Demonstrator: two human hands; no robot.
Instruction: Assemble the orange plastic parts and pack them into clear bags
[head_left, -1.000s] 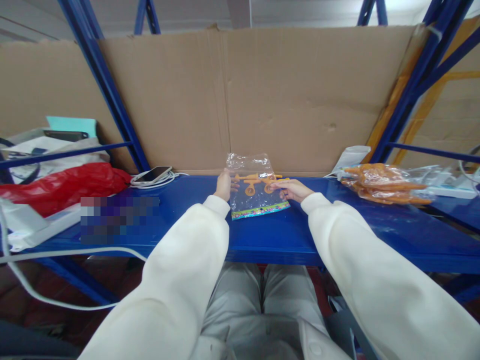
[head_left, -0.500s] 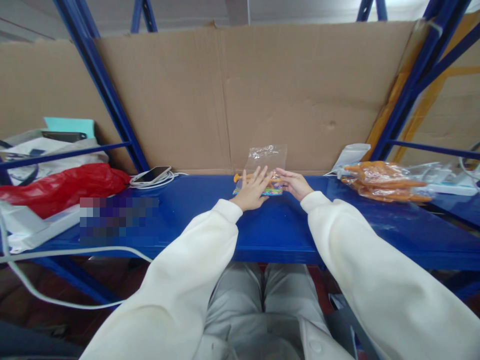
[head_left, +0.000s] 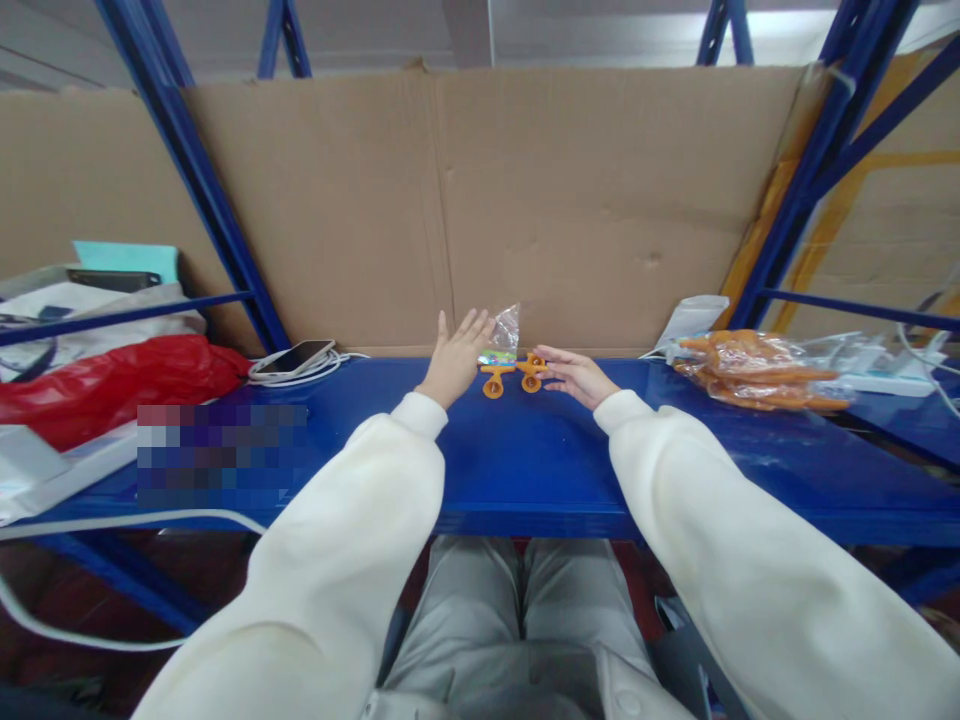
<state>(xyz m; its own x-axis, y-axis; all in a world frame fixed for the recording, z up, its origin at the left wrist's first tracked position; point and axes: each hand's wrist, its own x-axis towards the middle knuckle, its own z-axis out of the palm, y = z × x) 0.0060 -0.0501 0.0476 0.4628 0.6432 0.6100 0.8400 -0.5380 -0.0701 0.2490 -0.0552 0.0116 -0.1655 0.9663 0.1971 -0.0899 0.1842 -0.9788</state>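
Observation:
An orange plastic toy (head_left: 493, 384) with round cup-like or wheel-like ends lies on the blue tabletop, in front of the cardboard. Behind it is a clear plastic bag (head_left: 507, 330) with a colourful printed strip along its lower edge. My left hand (head_left: 456, 358) is open and flat with its fingers stretched out, at the bag's left side and partly covering it. At the toy's right end, my right hand (head_left: 576, 377) has its fingers apart and reaching left. Its fingertips are at the orange part; whether they touch it is hard to tell.
To the right lie bagged orange pieces (head_left: 757, 370) beside a white packet (head_left: 697, 315). On the left are a phone (head_left: 300, 357) on a coiled white cable, a red plastic bag (head_left: 127, 385) and a blurred patch. Cardboard (head_left: 585, 200) and blue posts stand behind.
The orange toy now shows in front of the bag, where before it lay beneath my left hand. My left hand has moved left and uncovered it. The bag has shifted left and looks crumpled.

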